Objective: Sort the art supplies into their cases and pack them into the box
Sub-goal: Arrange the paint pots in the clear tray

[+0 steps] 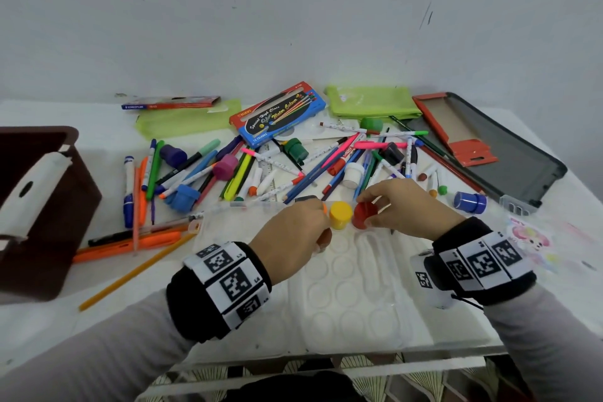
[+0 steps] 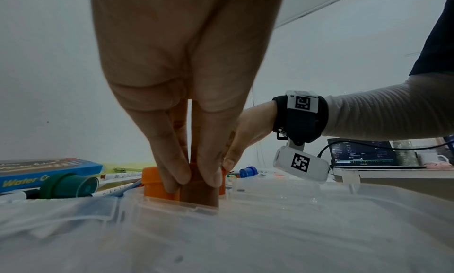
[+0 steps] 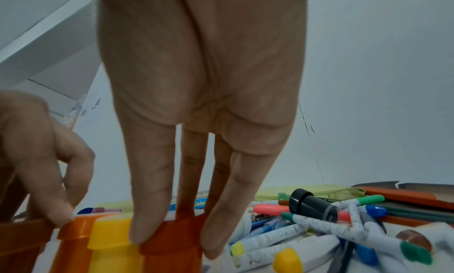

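White table [image 1: 98, 313] against a grey wall; right hand [image 1: 403, 206] pinches the red paint pot [image 1: 363, 215] into the clear tray [image 1: 352, 297] beside the yellow pot [image 1: 340, 214]. Left wrist: left hand [image 2: 189, 79] fingers curl round a brown pot [image 2: 199, 194] by the orange pot [image 2: 153, 184], seating it. Right wrist: fingertips [image 3: 142, 232] clamp the red lid; likely next, press both down, then fetch the loose pots.

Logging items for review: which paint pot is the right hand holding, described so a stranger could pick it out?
Start at the clear plastic tray lying on the table in front of the person. At its far edge stands a row of small paint pots between the two hands. The right hand grips the red pot, the rightmost one, directly beside the yellow pot.
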